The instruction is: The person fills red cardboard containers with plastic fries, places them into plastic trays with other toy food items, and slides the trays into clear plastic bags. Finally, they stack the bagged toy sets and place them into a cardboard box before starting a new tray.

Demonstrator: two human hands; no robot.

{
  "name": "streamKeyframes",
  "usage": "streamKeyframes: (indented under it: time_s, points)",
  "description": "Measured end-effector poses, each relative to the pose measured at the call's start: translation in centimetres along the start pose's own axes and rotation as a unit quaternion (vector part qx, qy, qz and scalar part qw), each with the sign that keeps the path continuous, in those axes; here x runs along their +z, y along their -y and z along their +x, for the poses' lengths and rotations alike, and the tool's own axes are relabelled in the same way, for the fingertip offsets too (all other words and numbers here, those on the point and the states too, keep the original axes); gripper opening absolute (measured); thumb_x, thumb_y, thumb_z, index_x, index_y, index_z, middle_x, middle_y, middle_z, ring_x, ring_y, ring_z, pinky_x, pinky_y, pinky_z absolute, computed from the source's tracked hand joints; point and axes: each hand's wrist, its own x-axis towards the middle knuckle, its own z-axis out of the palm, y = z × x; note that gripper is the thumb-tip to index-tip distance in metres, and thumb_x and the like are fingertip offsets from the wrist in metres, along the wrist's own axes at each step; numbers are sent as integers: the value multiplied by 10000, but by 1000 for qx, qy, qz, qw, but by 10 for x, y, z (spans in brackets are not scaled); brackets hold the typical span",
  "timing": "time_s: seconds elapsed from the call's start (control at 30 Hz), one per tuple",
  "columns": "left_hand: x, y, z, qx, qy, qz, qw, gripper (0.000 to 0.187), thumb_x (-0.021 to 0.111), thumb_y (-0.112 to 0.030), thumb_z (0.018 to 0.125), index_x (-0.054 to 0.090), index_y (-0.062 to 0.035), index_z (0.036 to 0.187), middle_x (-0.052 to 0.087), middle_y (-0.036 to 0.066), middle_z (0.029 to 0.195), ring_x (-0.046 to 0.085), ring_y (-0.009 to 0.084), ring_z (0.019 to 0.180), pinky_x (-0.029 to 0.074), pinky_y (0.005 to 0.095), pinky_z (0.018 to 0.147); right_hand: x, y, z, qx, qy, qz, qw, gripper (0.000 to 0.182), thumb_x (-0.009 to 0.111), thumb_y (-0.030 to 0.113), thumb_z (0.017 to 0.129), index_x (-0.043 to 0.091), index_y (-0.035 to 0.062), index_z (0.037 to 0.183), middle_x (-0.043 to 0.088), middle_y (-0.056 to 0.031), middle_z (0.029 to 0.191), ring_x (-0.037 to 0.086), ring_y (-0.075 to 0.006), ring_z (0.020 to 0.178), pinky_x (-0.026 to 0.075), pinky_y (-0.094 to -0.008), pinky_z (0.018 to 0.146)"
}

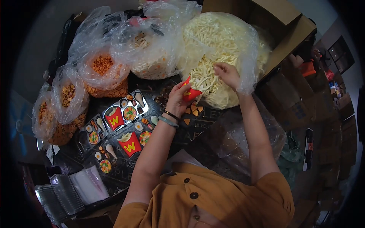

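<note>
My left hand (178, 98) is closed around a small red fries carton (192, 94) with a yellow mark, tilted beside the big clear bag (247, 49). Pale toy french fries (203, 32) fill that bag, and some show at the carton's mouth. Just right of the carton is my right hand (227, 76), its fingers pinched together over the fries; whatever is between them is too small to make out. Left of my left forearm lie clear compartment trays (141, 99) holding toy food pieces. Two of them hold filled red cartons (129, 144), alongside toy eggs, drumsticks and round dishes.
Open bags of small toy pieces, such as orange ones (102, 65) and white ones (148, 68), line the back left. A cardboard box (285, 41) stands behind the fries bag. Stacked clear trays (62, 193) sit front left. Orange triangles (195, 109) lie on the dark table.
</note>
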Motion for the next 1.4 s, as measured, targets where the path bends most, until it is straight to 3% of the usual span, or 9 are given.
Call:
streamKeyframes:
  time_s: [0.17, 0.3, 0.4, 0.47, 0.6, 0.87, 1.0, 1.07, 1.4]
  points:
    - [0, -3, -2, -1, 26, -15, 1000, 338, 692, -87, 774, 524, -84, 1067, 591, 85, 1023, 610, 249, 903, 549, 400, 688, 9, 7, -10, 72, 174, 90, 978, 350, 632, 204, 849, 577, -56, 1077, 651, -97, 884, 602, -96, 721, 479, -203, 650]
    - [-5, -5, -7, 5, 2, -16, 1000, 320, 693, -86, 772, 534, -86, 1051, 593, 82, 1015, 609, 248, 905, 552, 410, 675, 4, 5, 1, 15, -78, 189, 979, 347, 607, 149, 865, 540, -25, 1158, 648, -86, 927, 603, -102, 721, 484, -216, 649]
    - [-5, -10, -12, -5, 34, -22, 999, 324, 692, -95, 776, 531, -82, 1057, 593, 81, 1015, 613, 249, 890, 553, 416, 669, 5, 16, -15, -107, -142, -267, 947, 445, 627, 154, 852, 485, -10, 1240, 612, -86, 1005, 601, -110, 747, 491, -230, 661]
    - [-2, -12, -17, 21, 25, -18, 999, 326, 694, -91, 774, 530, -74, 1055, 593, 84, 1011, 616, 243, 881, 554, 409, 660, 15, 30, -36, 86, 66, -13, 994, 540, 643, 159, 841, 419, 8, 1309, 575, -82, 1044, 598, -113, 774, 499, -247, 673]
    - [10, -14, -37, 105, 5, 98, 990, 358, 713, -73, 758, 522, -46, 1060, 591, 79, 995, 614, 198, 859, 551, 347, 657, 37, 11, -50, 80, 126, 180, 972, 444, 657, 52, 805, 498, -10, 1214, 610, -53, 861, 598, -105, 748, 492, -216, 668]
    - [-5, -2, -50, 159, 9, 163, 974, 412, 748, -74, 729, 518, -22, 1067, 592, 56, 954, 600, 133, 832, 536, 271, 708, 65, 22, -63, -32, 149, 19, 988, 212, 617, 54, 820, 610, -28, 1015, 648, -64, 803, 597, -84, 692, 488, -219, 623]
    - [-22, -6, -66, 111, 1, 91, 990, 394, 742, -66, 732, 522, -35, 1057, 596, 62, 955, 609, 150, 829, 541, 292, 708, 67, 47, -67, 99, 159, 150, 971, 291, 642, 85, 801, 603, 8, 1079, 642, -64, 804, 596, -113, 693, 494, -256, 636]
    - [-23, -8, -77, 94, 12, 64, 993, 387, 738, -60, 733, 522, -38, 1054, 597, 65, 957, 612, 156, 826, 543, 294, 706, 72, 51, -66, -166, 63, -59, 982, 308, 641, 94, 825, 591, 12, 1119, 629, -29, 816, 594, -96, 722, 475, -226, 638]
    - [-53, -8, -129, 278, -163, 132, 937, 396, 731, -87, 750, 516, -27, 1078, 583, 71, 1024, 577, 125, 887, 501, 243, 766, 139, 85, -118, -334, 124, -161, 921, 112, 571, 79, 841, 633, 21, 915, 613, -92, 823, 603, -254, 771, 365, -441, 880]
